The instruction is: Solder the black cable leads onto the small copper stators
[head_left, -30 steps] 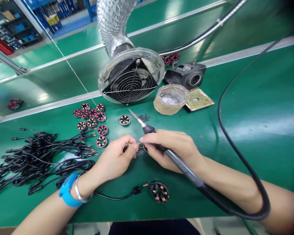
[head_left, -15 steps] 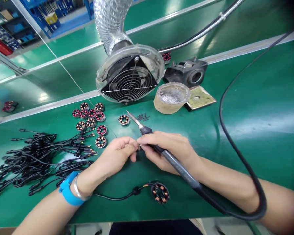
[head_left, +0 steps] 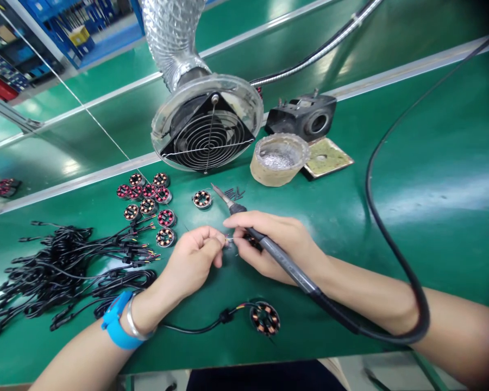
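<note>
Along the long green workbench [head_left: 452, 217], the first worry is the thick black cord [head_left: 369, 184]: it loops by the right forearm [head_left: 362, 288], and a snag there could jerk the iron sideways. The right hand [head_left: 285, 244] is curled round the slim black-and-grey soldering iron [head_left: 285, 262]; whether its fingertips also pinch a wire, I can't tell. The left hand [head_left: 198, 255] is closed to a fingertip pinch on thin, pale wire ends [head_left: 229, 239], between the hands, near a half-hidden dark ring [head_left: 252, 242]. With the iron's tip jutting past the knuckles, a turned wrist might scorch the loose copper-wound ring [head_left: 202, 200] or short black tubes [head_left: 235, 194]; a slack pinch might lose the wires. Around them, the round fan hood on silver ducting [head_left: 207, 130] limits forward reach, a tangled black cable heap [head_left: 57, 266] crowds the left, and a beige round pot [head_left: 269, 174] stands beyond.
</note>
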`<state>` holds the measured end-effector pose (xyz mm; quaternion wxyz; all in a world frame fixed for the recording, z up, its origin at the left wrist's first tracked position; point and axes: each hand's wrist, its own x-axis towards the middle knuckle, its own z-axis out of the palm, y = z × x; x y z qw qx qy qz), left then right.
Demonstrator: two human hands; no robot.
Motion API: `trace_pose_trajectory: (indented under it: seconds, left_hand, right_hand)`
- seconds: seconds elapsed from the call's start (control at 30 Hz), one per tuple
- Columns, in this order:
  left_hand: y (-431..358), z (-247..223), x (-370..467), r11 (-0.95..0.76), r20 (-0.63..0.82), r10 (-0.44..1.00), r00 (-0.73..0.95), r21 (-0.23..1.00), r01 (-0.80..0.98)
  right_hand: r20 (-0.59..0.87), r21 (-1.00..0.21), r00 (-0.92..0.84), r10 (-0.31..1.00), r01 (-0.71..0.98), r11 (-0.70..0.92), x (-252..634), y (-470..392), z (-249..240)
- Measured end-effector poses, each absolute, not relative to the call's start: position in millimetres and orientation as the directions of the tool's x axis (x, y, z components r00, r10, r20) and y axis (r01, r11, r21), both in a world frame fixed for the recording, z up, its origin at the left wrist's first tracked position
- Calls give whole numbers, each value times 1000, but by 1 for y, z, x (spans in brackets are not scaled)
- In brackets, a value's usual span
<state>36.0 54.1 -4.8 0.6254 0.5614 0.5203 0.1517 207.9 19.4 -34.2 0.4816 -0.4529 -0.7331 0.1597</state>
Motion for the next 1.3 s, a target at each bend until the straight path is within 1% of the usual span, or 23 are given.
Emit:
trace_pose_trajectory:
  seconds: [0.23,0.33,0.47,0.63,0.8,1.07,1.3]
  left_hand:
    - [52,-4,38,300,-463,790,401,863,406]
    - [51,-3,38,275,-453,800,393,860,430]
    - [51,-2,39,276,-461,799,387,852,445]
    - [51,-4,38,296,-472,789,393,853,430]
    - [51,-4,38,270,-463,791,399,851,451]
    - [51,-3,38,243,-458,789,410,845,477]
    - [51,-2,39,234,-456,791,408,841,487]
  right_hand:
    - [602,-643,-117,790,516,566,223,15,-21]
    - [564,-661,-116,818,531,531,240,11,-10]
    - [578,-686,-110,809,472,554,256,4,1]
    - [503,-748,-140,853,423,511,256,-2,4]
    - [484,-781,-124,866,385,492,250,-3,4]
    - [486,-785,-128,865,372,496,249,-4,4]
    - [560,-736,-149,815,361,572,247,-2,-2]
